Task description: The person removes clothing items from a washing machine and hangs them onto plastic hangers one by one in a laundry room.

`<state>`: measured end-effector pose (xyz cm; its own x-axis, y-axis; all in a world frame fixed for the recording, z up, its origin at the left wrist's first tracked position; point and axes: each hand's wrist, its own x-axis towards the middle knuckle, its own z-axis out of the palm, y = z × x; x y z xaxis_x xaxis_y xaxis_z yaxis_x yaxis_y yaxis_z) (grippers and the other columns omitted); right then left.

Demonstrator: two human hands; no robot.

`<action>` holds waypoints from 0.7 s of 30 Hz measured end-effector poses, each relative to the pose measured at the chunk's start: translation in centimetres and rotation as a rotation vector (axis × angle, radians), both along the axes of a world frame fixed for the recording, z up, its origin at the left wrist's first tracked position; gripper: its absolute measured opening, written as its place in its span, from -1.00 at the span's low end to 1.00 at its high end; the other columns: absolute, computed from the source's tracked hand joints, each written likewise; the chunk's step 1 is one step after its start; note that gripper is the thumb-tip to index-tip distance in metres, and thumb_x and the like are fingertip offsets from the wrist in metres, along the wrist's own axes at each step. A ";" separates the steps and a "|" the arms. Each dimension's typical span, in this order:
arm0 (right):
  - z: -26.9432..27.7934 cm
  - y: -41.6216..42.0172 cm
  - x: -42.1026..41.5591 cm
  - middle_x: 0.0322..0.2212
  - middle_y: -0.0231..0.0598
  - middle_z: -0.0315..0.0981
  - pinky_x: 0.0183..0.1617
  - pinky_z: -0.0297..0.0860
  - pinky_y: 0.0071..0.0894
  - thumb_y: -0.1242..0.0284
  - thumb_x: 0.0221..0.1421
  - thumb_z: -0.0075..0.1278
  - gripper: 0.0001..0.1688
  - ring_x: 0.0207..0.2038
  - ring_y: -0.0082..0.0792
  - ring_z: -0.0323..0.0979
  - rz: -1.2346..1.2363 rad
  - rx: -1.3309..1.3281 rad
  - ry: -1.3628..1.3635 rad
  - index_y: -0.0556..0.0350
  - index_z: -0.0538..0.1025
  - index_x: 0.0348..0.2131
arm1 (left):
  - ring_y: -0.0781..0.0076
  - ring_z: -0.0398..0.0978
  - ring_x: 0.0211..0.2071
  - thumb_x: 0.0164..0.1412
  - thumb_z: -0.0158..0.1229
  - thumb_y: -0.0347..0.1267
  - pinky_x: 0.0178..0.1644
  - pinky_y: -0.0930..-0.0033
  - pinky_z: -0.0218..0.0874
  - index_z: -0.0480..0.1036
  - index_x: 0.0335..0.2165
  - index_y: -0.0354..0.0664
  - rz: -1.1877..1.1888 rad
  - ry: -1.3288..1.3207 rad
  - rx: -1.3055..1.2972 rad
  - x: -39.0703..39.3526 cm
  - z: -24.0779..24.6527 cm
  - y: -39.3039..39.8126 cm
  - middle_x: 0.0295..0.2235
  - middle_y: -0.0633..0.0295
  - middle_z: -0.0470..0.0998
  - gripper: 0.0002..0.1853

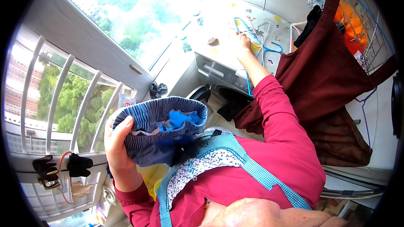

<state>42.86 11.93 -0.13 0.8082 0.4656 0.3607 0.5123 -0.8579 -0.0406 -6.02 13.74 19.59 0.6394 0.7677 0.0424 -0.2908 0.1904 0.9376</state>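
My left hand (121,143) grips the gathered elastic waistband of dark blue trousers or shorts (148,152), thumb on the outside. A brighter blue lining and a pale drawstring show inside the open waist. My right hand (244,42) reaches out over the top of a Haier front-loading washing machine (210,64), its fingers curled on one of several thin clothes hangers (259,37). Those hangers, blue and white, lie tangled on a patterned cover (274,18). Glare hides part of the machine top around my right fingertips.
Dark red cloth (322,78) hangs close by my right arm. Behind it are an orange fluffy item (352,26) and wire racks with clips. The washer door (200,93) stands ajar. Barred windows (60,100) run along the left, with dark gloves (80,164) hanging below.
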 end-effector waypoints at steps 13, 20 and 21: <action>2.0 3.3 3.2 -0.09 0.09 0.33 -0.01 0.41 -0.20 0.38 0.13 -0.15 -0.56 -0.05 -0.03 0.39 0.035 0.262 0.117 0.37 0.44 -0.09 | 0.44 0.54 -0.48 0.08 0.08 -0.44 -0.32 0.48 0.39 0.44 -0.29 -0.40 -0.156 0.032 0.027 0.6 0.8 0.5 -0.44 0.13 0.56 -0.77; 0.7 3.1 6.5 -0.09 0.00 0.35 -0.14 0.48 -0.18 0.43 0.14 -0.16 -0.67 -0.09 -0.02 0.42 -0.009 -0.050 -0.050 0.17 0.56 -0.20 | 0.50 0.54 -0.46 0.12 0.08 -0.46 -0.32 0.51 0.38 0.46 -0.31 -0.36 -0.161 0.059 0.004 -0.3 -0.4 -0.3 -0.44 0.17 0.57 -0.83; 0.9 3.4 5.4 -0.13 0.03 0.43 -0.15 0.48 -0.18 0.47 0.11 -0.14 -0.69 -0.09 -0.03 0.45 0.035 -0.023 -0.044 0.18 0.56 -0.21 | 0.50 0.54 -0.46 0.12 0.08 -0.46 -0.32 0.52 0.38 0.46 -0.31 -0.35 -0.143 0.067 -0.003 -0.7 -0.8 -0.6 -0.44 0.17 0.57 -0.83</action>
